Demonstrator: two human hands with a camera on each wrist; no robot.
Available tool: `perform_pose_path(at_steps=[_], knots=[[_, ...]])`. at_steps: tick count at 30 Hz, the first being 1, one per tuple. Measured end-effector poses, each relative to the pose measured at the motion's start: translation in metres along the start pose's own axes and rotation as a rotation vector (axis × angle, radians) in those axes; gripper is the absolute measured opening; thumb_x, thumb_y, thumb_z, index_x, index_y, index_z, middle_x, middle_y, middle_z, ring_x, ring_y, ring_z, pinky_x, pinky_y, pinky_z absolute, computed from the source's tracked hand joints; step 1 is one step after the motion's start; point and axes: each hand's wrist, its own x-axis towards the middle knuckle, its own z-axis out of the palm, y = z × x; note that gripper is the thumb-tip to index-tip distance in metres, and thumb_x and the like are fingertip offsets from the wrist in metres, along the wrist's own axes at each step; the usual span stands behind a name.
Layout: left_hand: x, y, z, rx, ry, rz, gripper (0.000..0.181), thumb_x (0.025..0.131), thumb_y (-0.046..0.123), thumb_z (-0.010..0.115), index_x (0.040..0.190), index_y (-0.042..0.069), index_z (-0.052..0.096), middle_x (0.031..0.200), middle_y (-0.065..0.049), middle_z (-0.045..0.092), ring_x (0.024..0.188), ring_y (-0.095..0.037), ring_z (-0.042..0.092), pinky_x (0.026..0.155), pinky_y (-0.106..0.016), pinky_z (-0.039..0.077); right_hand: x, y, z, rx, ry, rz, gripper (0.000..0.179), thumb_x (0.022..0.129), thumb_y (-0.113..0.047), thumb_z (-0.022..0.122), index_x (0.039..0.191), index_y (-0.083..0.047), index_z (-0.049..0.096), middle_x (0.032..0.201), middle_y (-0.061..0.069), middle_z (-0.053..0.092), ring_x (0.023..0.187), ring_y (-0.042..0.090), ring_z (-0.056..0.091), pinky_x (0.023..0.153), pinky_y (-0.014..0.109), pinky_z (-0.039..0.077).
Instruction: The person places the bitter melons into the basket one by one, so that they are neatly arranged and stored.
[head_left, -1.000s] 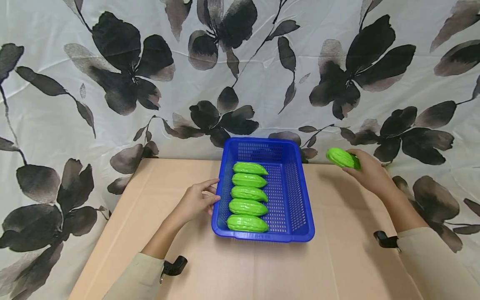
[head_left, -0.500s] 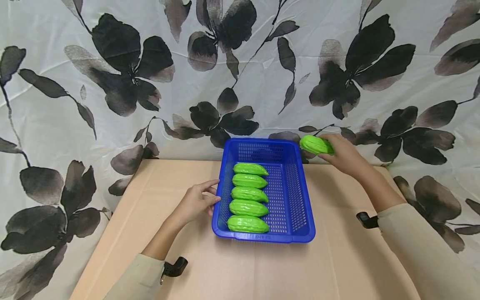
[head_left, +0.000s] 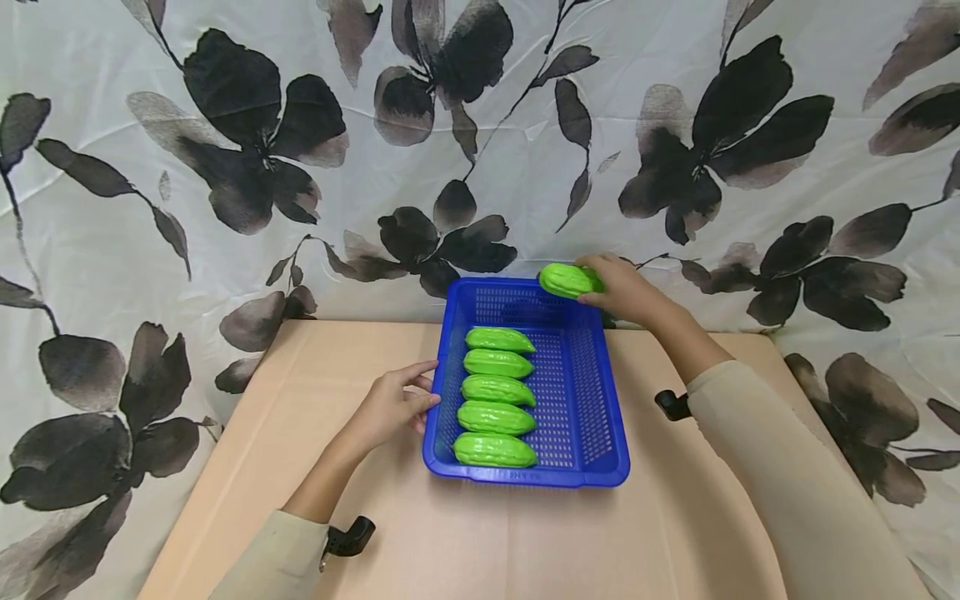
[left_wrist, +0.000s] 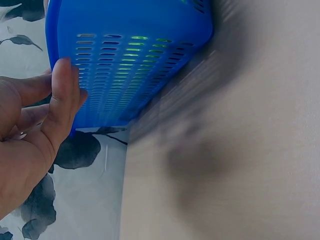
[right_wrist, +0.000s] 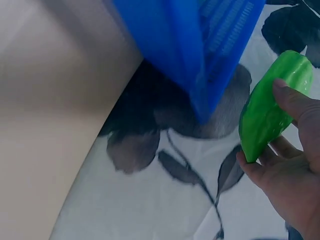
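Observation:
My right hand [head_left: 618,287] holds a bright green, ridged bitter melon [head_left: 568,281] between thumb and fingers, over the far right corner of a blue plastic basket [head_left: 525,477]. In the right wrist view the bitter melon [right_wrist: 272,107] stands tilted, its pointed tip down by the fingertips. Inside the basket, several similar bitter melons [head_left: 495,417] lie in a column along the left side. My left hand [head_left: 386,406] touches the basket's left rim with lightly bent fingers. From the left wrist, a fingertip [left_wrist: 62,75] overlaps the basket's outer slotted wall [left_wrist: 135,60].
The basket stands on a light tan tabletop [head_left: 360,533], near its far edge. Behind hangs a white cloth [head_left: 555,175] with dark flower prints. Small black devices [head_left: 350,535] are worn at both wrists, below beige sleeves.
My right hand has carried its bitter melon leftward, from right of the basket to above its far right corner. The left hand and the basket stay in place.

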Motion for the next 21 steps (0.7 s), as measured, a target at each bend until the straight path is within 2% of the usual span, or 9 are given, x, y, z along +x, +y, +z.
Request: perform_pose_path(at_steps=[6, 12, 21], knots=[[-0.001, 0.002, 0.0, 0.008, 0.0, -0.002, 0.059, 0.096, -0.001, 0.068, 0.152, 0.0, 0.048, 0.114, -0.021, 0.064, 0.059, -0.016, 0.068, 0.055, -0.036, 0.065, 0.024, -0.015, 0.02, -0.018, -0.011, -0.02, 0.053, 0.095, -0.014, 0.075, 0.139, 0.003, 0.052, 0.133, 0.025, 0.057, 0.121, 0.04, 0.055, 0.104, 0.057, 0.05], [-0.003, 0.003, -0.001, 0.017, 0.0, -0.001, 0.059, 0.096, -0.001, 0.068, 0.152, 0.0, 0.048, 0.114, -0.021, 0.064, 0.059, -0.015, 0.068, 0.055, -0.036, 0.066, 0.039, -0.024, 0.044, -0.066, -0.018, -0.043, 0.048, 0.092, -0.015, 0.079, 0.13, 0.005, 0.056, 0.122, 0.021, 0.064, 0.109, 0.035, 0.06, 0.096, 0.052, 0.053], [-0.005, 0.0, -0.003, 0.008, -0.007, 0.003, 0.059, 0.096, -0.001, 0.068, 0.152, 0.001, 0.048, 0.115, -0.022, 0.065, 0.06, -0.015, 0.068, 0.057, -0.04, 0.066, 0.05, -0.038, 0.074, -0.122, -0.094, 0.046, 0.055, 0.096, -0.024, 0.076, 0.14, 0.0, 0.054, 0.132, 0.02, 0.064, 0.117, 0.036, 0.063, 0.1, 0.051, 0.055]])
